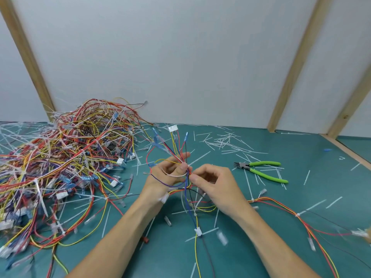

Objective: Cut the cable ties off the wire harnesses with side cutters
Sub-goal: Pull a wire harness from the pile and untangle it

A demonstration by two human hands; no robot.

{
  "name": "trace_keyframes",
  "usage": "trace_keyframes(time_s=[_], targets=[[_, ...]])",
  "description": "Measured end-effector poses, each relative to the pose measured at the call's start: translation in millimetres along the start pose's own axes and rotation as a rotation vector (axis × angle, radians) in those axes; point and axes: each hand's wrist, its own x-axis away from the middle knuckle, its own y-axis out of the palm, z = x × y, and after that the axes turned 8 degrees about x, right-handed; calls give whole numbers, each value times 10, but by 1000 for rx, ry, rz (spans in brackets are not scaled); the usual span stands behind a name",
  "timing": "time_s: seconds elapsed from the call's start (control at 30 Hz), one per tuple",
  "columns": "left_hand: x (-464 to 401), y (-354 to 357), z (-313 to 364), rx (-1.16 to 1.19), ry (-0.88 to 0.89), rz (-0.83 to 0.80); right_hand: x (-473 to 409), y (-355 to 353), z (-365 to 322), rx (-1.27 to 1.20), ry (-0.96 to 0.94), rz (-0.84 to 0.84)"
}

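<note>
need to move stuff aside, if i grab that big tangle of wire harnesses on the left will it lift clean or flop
The wire harness pile will probably sag and trail: thin wires loop loosely. It likely snags, since strands interlock. Loose cut cable ties may scatter.

No legible text, label or number anywhere.

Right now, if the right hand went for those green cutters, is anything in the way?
Nothing solid shows between the right hand and the side cutters: only bare mat and loose cut tie strips. But that hand pinches the wire harness together with the left hand, so it must let go first.
</note>
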Motion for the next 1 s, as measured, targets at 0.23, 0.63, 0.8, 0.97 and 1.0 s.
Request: trace_keyframes(time_s=[0.23, 0.63, 0.8, 0.97, 1.0], targets=[[8, -22, 21, -45, 39, 273, 42, 26, -23, 423, -231, 435], [56, -6, -46, -335, 213, 384, 28, -49, -13, 428, -146, 601], [126, 80, -73, -303, 321, 432, 46, -11, -46, 465, -177, 631], [231, 178, 27, -353, 476, 407, 40, -19, -45, 449, -163, 644], [259, 214, 53, -352, 504, 413, 40, -23, -41, 440, -155, 648]])
